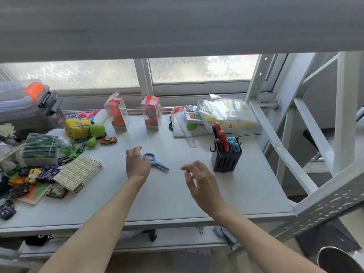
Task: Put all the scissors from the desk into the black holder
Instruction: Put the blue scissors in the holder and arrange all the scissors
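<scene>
Last loose pair: blue scissors (155, 161) flat on the worktop (167, 194), handles at 10 o'clock, blades toward 4. Best pinched at the handle loops, lifted clear, then dropped blades-down into the black holder (226, 159) at 3 o'clock, beside the pairs already standing there. Left hand (136, 164) loosely spread, fingertips touching the handle, not closed. Right hand (201, 179) open, empty, hovering.

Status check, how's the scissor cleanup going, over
Left hand open, fingers touching blue scissors lying on desk. Right hand open, empty. Black holder already holds red and blue pairs. Path to holder clear.
</scene>
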